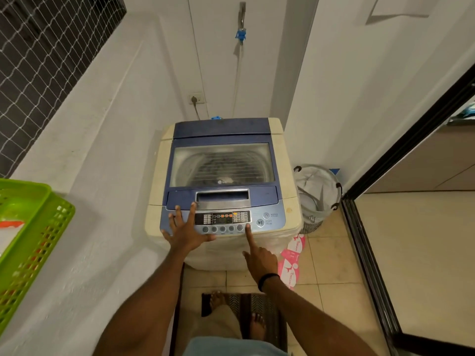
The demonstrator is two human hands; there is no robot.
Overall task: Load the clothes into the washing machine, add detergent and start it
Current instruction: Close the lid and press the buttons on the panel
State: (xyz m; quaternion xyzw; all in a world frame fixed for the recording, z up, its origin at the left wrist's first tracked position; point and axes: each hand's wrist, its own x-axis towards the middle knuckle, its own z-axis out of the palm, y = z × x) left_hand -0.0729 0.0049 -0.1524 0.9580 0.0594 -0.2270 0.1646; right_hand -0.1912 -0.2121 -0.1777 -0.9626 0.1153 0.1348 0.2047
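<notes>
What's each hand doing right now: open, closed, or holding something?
Left hand: open, fingers spread flat on the control panel.
Right hand: holding nothing, index finger straight on the panel, other fingers curled.

— The left hand [185,228] was down flat there, palm under, fingers splayed wide, forearm reaching straight ahead.
— And the right hand [260,262]?
— Index finger [248,233] stretched forward alone, thumb out sideways, the other fingers tucked under.

Hamper [317,199] stands right of washing machine [223,129] (on tiles).
</notes>
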